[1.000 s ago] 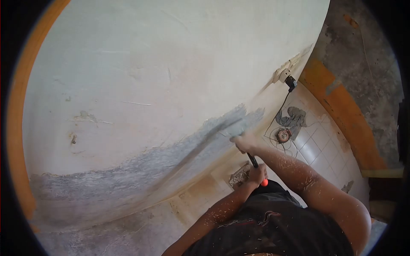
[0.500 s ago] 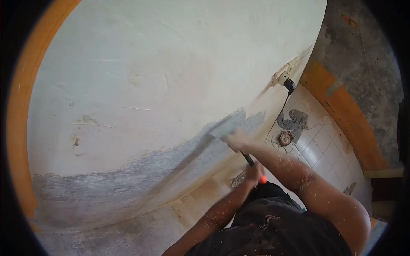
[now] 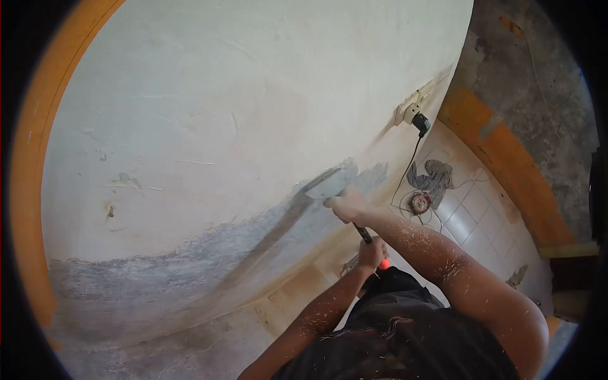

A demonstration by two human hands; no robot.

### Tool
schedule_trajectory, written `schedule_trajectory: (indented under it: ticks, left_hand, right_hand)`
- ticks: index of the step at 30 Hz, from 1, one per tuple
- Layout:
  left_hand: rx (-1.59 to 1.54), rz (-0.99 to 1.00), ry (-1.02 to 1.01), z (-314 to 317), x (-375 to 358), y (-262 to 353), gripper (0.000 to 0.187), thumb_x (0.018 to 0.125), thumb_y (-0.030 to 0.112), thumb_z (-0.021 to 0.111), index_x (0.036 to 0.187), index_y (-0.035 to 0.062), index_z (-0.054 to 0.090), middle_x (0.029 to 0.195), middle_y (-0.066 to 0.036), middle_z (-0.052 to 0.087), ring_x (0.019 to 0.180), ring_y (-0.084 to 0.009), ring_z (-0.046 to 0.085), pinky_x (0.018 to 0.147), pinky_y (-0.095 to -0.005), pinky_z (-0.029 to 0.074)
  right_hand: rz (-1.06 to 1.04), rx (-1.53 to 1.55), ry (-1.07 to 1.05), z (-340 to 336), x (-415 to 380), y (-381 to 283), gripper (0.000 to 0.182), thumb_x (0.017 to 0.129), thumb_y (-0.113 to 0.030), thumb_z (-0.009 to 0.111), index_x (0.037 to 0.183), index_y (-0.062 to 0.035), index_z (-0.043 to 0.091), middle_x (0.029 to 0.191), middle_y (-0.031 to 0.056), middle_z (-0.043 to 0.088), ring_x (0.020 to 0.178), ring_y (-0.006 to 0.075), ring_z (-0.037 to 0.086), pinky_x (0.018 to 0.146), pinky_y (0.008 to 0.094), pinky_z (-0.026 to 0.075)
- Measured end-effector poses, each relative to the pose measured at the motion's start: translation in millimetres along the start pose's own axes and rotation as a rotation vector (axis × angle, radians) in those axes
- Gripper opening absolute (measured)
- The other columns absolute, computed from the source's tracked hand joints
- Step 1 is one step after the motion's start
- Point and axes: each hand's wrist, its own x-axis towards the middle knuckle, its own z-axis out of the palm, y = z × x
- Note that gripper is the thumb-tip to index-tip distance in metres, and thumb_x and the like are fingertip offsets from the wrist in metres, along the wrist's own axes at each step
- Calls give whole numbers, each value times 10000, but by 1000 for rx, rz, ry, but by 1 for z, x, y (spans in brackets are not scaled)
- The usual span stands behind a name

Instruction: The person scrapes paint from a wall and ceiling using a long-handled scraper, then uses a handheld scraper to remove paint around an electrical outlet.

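A wide-bladed scraper (image 3: 327,184) lies with its blade edge against the wall, at the upper border of a rough grey strip (image 3: 234,244) where the pale coating is gone. My right hand (image 3: 349,206) is closed round the scraper just behind the blade. Lower on the same dark handle (image 3: 363,234), my left hand (image 3: 372,254) grips near the bright orange-red end (image 3: 384,263). Pale flakes speckle both forearms.
A black plug (image 3: 420,125) with a hanging cord sits in a wall socket (image 3: 411,113) at right. On the tiled floor (image 3: 472,218) lie a grey cloth (image 3: 434,177) and a round reddish object (image 3: 419,202) with cord around it. Orange trim (image 3: 31,171) borders the wall's left.
The view has shifted slightly, moving the wall and floor items a little left. The scraper blade shows larger and sharper. Both hands keep their hold on it.
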Motion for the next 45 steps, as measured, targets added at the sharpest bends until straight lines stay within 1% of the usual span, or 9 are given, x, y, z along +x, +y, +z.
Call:
schedule_trajectory:
  ticks: [2, 8, 15, 21, 30, 32, 34, 38, 45]
  left_hand:
    - [50, -120, 5, -2, -18, -24, 273, 796, 162, 478, 557, 97, 365, 471, 0, 351, 361, -141, 362, 396, -291, 352]
    - [-58, 4, -125, -35, 32, -19, 284, 802, 177, 493, 555, 119, 367, 475, -6, 358, 372, -131, 366, 396, -276, 350]
    - [8, -109, -28, -25, -31, -34, 295, 814, 154, 493, 547, 114, 374, 480, 3, 374, 381, -119, 385, 393, -268, 348]
    - [164, -191, -122, -64, -41, -48, 253, 824, 204, 587, 628, 112, 456, 517, 20, 439, 442, -83, 433, 436, -253, 360]
    - [399, 35, -240, -67, -62, 9, 232, 814, 251, 612, 717, 51, 548, 579, 2, 520, 511, -87, 489, 504, -235, 377]
    - [421, -54, -44, -50, -67, 22, 301, 804, 332, 625, 717, 53, 551, 578, -25, 530, 534, -104, 506, 518, -264, 396]
    - [556, 28, 130, -48, -58, 21, 321, 811, 342, 613, 716, 44, 544, 583, -45, 529, 540, -129, 514, 526, -287, 401]
    - [914, 245, 328, -57, -49, 21, 358, 833, 361, 578, 749, 18, 521, 603, -95, 522, 574, -191, 541, 556, -347, 414]
    - [729, -96, 73, -49, -26, 0, 369, 839, 389, 570, 822, 27, 497, 664, -48, 539, 589, -144, 562, 557, -292, 444]
  right_hand:
    - [110, 112, -61, 3, -16, 23, 225, 726, -166, 540, 851, 13, 592, 530, 58, 490, 406, 152, 457, 381, 309, 375]
    - [-132, 126, -21, 15, -8, -18, 165, 728, -153, 567, 769, 7, 582, 476, 47, 463, 373, 150, 441, 363, 307, 355]
    - [95, 6, -111, 19, -23, 41, 216, 741, -178, 555, 821, 21, 582, 537, 74, 510, 441, 164, 493, 411, 322, 398]
    - [202, 540, -133, 26, -27, 71, 123, 768, -101, 549, 671, -53, 490, 481, 7, 396, 390, 130, 406, 366, 293, 321]
    - [-373, 1214, -1270, -14, -12, 47, 343, 770, -279, 597, 553, -145, 368, 537, -34, 347, 510, 118, 339, 497, 244, 255]
    - [-325, 1255, -1213, -8, -4, 50, 344, 793, -371, 574, 603, -134, 412, 593, -19, 403, 539, 123, 379, 508, 247, 291]
    - [102, 1209, -525, -2, 4, 55, 364, 811, -443, 547, 678, -116, 458, 620, -5, 431, 544, 129, 410, 525, 249, 331]
    - [139, 1224, -330, 0, -2, 73, 417, 822, -518, 498, 715, -116, 480, 598, -4, 427, 490, 119, 396, 482, 237, 325]
    - [272, 1352, -464, -11, 29, 131, 483, 816, -605, 424, 775, -127, 476, 534, -23, 372, 403, 102, 317, 419, 233, 262]
